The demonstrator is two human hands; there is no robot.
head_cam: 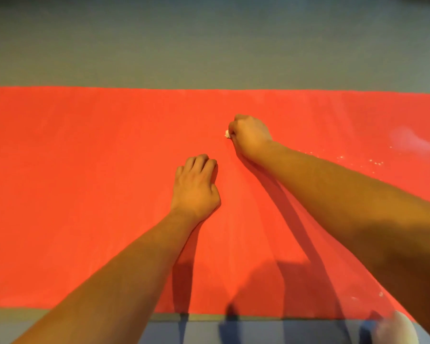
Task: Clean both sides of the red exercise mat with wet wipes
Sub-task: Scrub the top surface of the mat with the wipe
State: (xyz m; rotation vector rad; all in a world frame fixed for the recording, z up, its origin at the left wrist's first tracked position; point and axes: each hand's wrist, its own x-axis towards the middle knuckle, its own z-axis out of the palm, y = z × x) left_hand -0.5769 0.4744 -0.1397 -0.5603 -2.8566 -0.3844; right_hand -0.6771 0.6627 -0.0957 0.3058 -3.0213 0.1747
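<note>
Mat [85, 170]: long axis left-right.
Right hand [251, 135]: grips wipe [227, 134], farther out.
Left hand [196, 184]: curled, empty, nearer.

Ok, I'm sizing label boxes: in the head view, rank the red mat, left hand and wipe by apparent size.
1. red mat
2. left hand
3. wipe, only a white scrap showing from the right hand
</note>
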